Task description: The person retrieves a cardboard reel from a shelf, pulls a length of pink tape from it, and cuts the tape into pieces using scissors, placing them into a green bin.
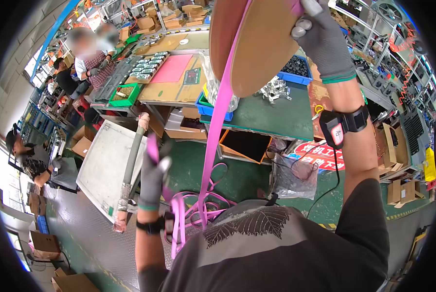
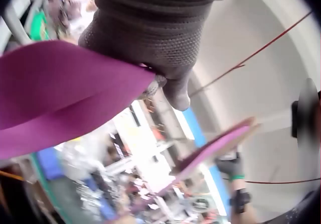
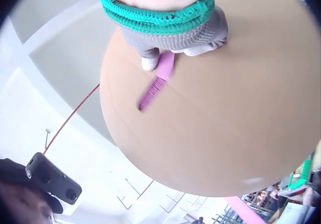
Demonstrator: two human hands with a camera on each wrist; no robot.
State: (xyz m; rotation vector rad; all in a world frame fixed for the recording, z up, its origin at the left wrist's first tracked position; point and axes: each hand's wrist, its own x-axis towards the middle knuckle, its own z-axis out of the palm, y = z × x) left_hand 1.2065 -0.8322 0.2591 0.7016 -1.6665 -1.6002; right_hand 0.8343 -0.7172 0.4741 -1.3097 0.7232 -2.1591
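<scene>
Round, flat cardboard reel (image 1: 264, 56) is gripped near centre by right hand's (image 1: 326, 48) curled, grey-gloved fingers; below reel, smooth pink ribbon (image 1: 218, 124) is pinched narrowly by knit-gloved left hand (image 1: 152, 184).

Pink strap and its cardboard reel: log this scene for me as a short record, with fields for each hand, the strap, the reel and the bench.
Left hand: grey glove, green cuff; grip on the pink strap
Right hand: matching glove; grip near the middle of the reel's outer face
Cardboard reel: two round discs, held up above the bench
Strap path: from between the discs down to loose loops
Green-topped bench: holds shiny metal parts and a blue bin of dark pieces
</scene>
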